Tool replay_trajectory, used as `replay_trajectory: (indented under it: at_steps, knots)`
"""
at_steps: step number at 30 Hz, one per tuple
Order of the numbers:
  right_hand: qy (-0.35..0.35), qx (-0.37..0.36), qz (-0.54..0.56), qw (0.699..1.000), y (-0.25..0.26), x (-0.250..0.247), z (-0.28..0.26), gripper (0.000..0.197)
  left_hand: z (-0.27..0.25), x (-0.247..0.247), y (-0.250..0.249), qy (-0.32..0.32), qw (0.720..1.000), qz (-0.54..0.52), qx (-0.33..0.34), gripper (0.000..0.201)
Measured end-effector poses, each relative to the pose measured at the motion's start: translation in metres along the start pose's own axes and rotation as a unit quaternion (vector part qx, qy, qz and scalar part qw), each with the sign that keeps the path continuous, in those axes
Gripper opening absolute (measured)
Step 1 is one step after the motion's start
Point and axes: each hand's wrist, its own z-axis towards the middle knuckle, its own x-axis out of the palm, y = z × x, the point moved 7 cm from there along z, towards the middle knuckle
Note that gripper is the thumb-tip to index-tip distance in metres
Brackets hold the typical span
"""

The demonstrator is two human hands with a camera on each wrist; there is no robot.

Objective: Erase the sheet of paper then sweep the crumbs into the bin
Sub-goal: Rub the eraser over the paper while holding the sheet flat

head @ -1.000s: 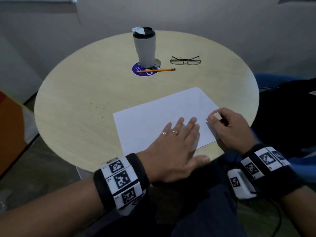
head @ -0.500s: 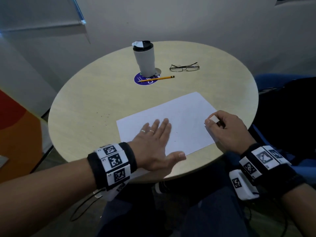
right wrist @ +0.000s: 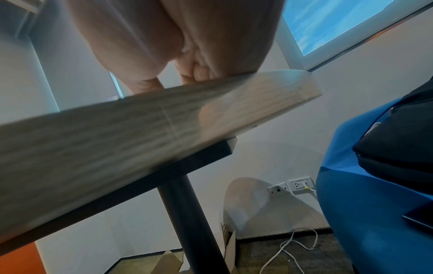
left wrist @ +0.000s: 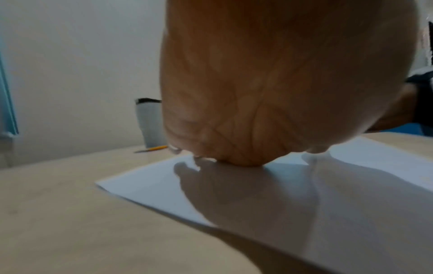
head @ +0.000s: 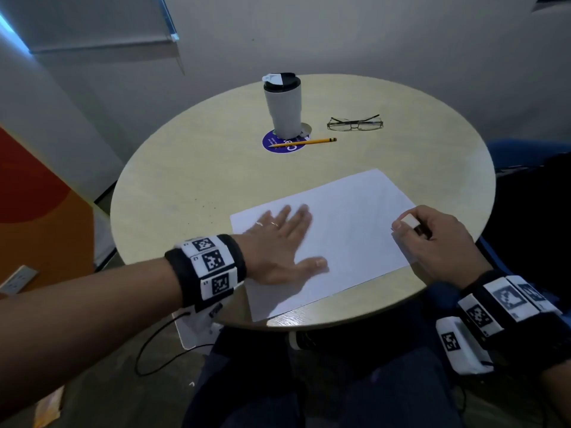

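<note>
A white sheet of paper (head: pixel 349 230) lies near the front edge of the round wooden table (head: pixel 191 168). My left hand (head: pixel 282 242) lies flat on the sheet's left part, fingers straight and spread. In the left wrist view the palm (left wrist: pixel 234 111) rests on the paper (left wrist: pixel 150 185). My right hand (head: pixel 432 242) pinches a white eraser (head: pixel 409 220) at the sheet's right edge. A few dark crumbs (head: pixel 207 206) lie on the bare table left of the sheet. No bin shows clearly.
A grey travel mug (head: pixel 282 103) stands on a purple coaster (head: pixel 278 145) at the back, with a yellow pencil (head: pixel 304 142) and glasses (head: pixel 355 123) beside it. A blue seat (right wrist: pixel 374 204) with a dark bag is to the right. Cardboard (right wrist: pixel 227 242) and cables lie on the floor.
My left hand has slid leftward across the sheet, from its middle to its left part. The right hand stays at the right edge with the eraser. The head view has tilted up.
</note>
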Motion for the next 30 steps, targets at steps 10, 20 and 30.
replay_trajectory:
  at_steps: [10, 20, 30]
  knots:
    - [0.002, -0.011, 0.005, 1.0, -0.001, 0.0, 0.0, 0.014, 0.006, -0.005, -0.096, -0.047, 0.961, 0.109, 0.248, 0.084]
    - [0.009, 0.004, 0.014, 1.0, -0.001, 0.001, 0.001, 0.016, 0.042, -0.034, -0.016, -0.067, 0.998, -0.008, 0.017, 0.094]
    - [0.015, -0.016, 0.016, 1.0, -0.001, 0.001, 0.0, 0.015, 0.034, -0.013, -0.029, -0.043, 0.98, 0.047, 0.189, 0.071]
